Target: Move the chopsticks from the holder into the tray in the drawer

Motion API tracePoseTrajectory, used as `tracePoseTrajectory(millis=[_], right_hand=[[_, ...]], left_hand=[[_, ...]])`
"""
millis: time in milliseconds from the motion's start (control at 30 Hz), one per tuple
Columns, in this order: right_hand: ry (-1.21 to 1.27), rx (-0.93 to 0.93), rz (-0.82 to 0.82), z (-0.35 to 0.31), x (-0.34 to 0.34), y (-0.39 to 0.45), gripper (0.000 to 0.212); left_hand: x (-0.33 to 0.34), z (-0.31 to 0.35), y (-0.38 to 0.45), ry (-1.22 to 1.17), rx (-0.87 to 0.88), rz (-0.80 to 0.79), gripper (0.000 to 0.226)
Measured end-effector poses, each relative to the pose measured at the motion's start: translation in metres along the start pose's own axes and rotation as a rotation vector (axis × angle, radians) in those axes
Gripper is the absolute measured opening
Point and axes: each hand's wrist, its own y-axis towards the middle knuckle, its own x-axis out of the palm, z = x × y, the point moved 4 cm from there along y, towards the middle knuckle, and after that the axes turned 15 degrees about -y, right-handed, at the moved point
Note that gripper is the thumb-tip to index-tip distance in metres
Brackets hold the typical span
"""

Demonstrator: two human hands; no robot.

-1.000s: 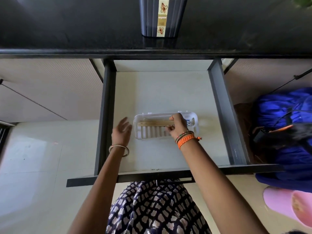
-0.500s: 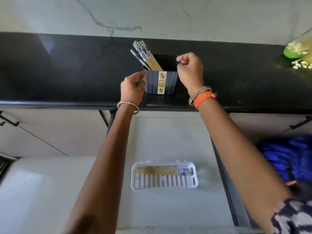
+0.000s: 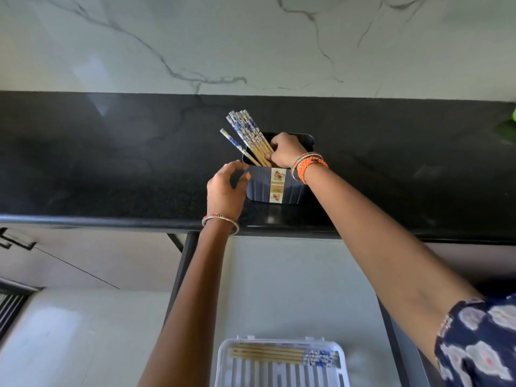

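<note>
A dark blue holder (image 3: 262, 188) with a floral label stands on the black counter (image 3: 111, 169). Several wooden chopsticks (image 3: 247, 135) with blue-and-white patterned tops lean left out of it. My right hand (image 3: 284, 150) reaches into the holder's mouth, fingers closed around the lower shafts of the chopsticks. My left hand (image 3: 224, 188) cups the holder's left side. Below, in the open drawer (image 3: 279, 289), a white slotted tray (image 3: 223, 356) holds several chopsticks (image 3: 282, 354) lying flat.
A marble-patterned wall (image 3: 251, 43) rises behind the counter. Something green (image 3: 509, 127) sits at the counter's far right edge. Dark drawer sides (image 3: 180, 269) frame the drawer. Pale cabinet fronts (image 3: 83, 261) and floor lie to the left.
My right hand left the tray's chopsticks, rose to the holder and now grips the chopsticks inside it. My left hand came up to the holder's side. The view tilted up.
</note>
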Motion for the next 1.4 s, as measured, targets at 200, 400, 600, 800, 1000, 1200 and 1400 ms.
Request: tracePoseTrajectory(millis=[200, 400, 600, 800, 1000, 1200, 1400], right_hand=[[-0.010, 0.027, 0.092, 0.002, -0.001, 0.001, 0.022], [-0.004, 0.084, 0.197, 0.001, -0.008, -0.004, 0.019], [0.190, 0.107, 0.467, -0.004, -0.046, -0.027, 0.017], [0.737, 0.289, 0.851, 0.022, -0.109, -0.085, 0.015], [1.578, 0.531, 0.678, 0.064, -0.058, -0.178, 0.011], [1.851, 0.814, 0.323, 0.073, 0.088, -0.283, 0.018], [1.922, 1.103, -0.087, 0.064, 0.206, -0.366, 0.025]], left_hand=[[0.001, 0.002, 0.002, -0.023, -0.009, 0.021, 0.019], [0.003, 0.003, -0.002, -0.028, -0.017, 0.020, 0.024], [-0.007, 0.022, -0.009, -0.033, -0.002, 0.008, 0.025], [-0.014, 0.039, -0.039, -0.028, -0.010, -0.046, 0.029], [-0.018, 0.015, -0.107, -0.075, -0.102, -0.150, 0.029], [-0.037, -0.046, -0.208, -0.046, -0.278, -0.174, 0.035], [-0.056, -0.109, -0.283, 0.114, -0.623, -0.218, 0.051]])
